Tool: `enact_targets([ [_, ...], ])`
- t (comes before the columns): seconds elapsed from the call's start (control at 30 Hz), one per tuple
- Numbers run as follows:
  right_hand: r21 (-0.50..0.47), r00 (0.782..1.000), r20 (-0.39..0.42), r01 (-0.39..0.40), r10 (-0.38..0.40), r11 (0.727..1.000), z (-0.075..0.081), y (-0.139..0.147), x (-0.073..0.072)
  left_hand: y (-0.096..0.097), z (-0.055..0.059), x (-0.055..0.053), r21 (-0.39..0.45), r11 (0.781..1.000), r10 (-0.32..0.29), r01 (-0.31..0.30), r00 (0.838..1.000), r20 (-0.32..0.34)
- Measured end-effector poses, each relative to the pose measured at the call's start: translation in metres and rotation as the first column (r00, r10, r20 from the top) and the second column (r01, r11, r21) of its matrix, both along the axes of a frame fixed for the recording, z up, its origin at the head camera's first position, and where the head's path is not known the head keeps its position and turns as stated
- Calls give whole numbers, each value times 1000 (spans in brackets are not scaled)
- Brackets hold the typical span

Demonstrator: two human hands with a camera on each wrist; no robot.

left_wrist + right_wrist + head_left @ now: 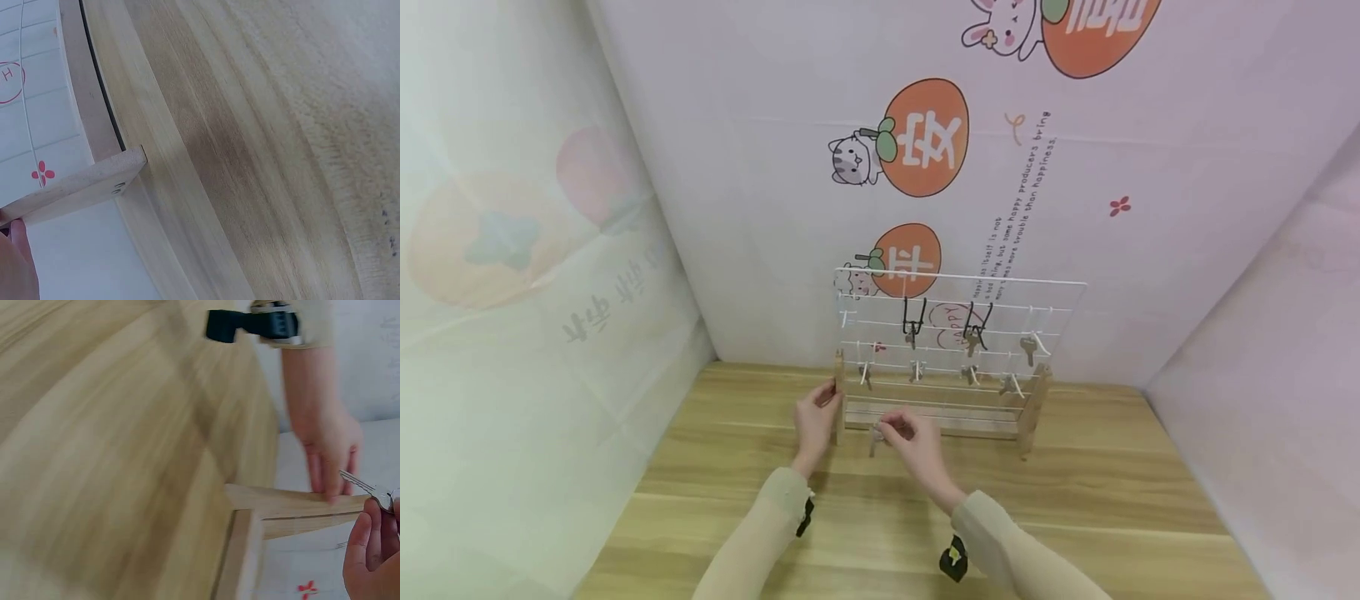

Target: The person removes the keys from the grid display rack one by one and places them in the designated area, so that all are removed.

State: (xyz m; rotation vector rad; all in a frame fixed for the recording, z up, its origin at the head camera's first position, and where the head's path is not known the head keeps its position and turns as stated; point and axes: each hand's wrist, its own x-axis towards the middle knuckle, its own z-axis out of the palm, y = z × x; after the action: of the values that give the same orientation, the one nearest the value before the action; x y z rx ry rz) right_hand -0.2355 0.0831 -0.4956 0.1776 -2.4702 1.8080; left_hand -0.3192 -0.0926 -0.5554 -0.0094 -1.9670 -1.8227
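Observation:
A white wire grid rack (962,276) stands upright in wooden side supports at the back of the table. My left hand (815,422) grips the rack's left wooden support (840,421), thumb on one face and fingers at the other, as the right wrist view shows. In front of the lower left of the grid, my right hand (917,442) pinches a silver key (365,486) between thumb and fingers by its round end. The key's blade points down in the head view, apart from the hooks. Several keys, such as a brass-coloured key (1029,350), hang from hooks on the grid.
Black hooks (913,317) and white hooks jut from the grid; an upper-left white hook (847,317) carries no visible key. A wood-grain table (1112,500) lies below. Printed cloth walls (775,208) enclose the back and sides.

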Motion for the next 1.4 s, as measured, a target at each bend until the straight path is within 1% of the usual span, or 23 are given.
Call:
enact_targets([
  [0.13, 86, 999, 33, -26, 23, 996, -27, 5, 0, 0, -1, -2, 9, 1000, -13, 13, 1000, 11],
  [0.27, 160, 999, 25, -51, 47, 986, -48, 6, -3, 1, -3, -4, 3, 1000, -7, 7, 1000, -8],
  [0.37, 163, 996, 40, -89, 84, 983, -59, 5, -6, 1, -5, -4, -3, 1000, 3, -3, 1000, -21],
  [0.47, 156, 993, 50, -117, 111, 981, -67, 4, -10, 1, -4, -4, 6, 1000, 5, -5, 1000, -14],
  [0.57, 174, 992, 29, -130, 127, 976, -73, 2, -14, 0, -2, -3, 14, 1000, -2, 2, 1000, -6],
  [0.63, 194, 991, 30, -134, 131, 972, -76, 1, -16, 0, -2, -3, 14, 1000, -7, 7, 1000, -1],
  [0.73, 213, 989, 23, -150, 149, 965, -80, 1, -19, 0, -2, -2, -2, 1000, -3, 3, 1000, 9],
  [1.0, 296, 986, 52, -166, 158, 941, -87, -1, -27, 0, -4, -3, -42, 999, 1, 0, 1000, 14],
  [1.13, 283, 984, 79, -177, 161, 943, -89, -3, -29, -1, -5, -3, -61, 998, 10, -9, 1000, 22],
  [1.4, 241, 984, 97, -167, 148, 956, -99, -5, -35, -1, -4, -3, -41, 999, 6, -6, 1000, 13],
])
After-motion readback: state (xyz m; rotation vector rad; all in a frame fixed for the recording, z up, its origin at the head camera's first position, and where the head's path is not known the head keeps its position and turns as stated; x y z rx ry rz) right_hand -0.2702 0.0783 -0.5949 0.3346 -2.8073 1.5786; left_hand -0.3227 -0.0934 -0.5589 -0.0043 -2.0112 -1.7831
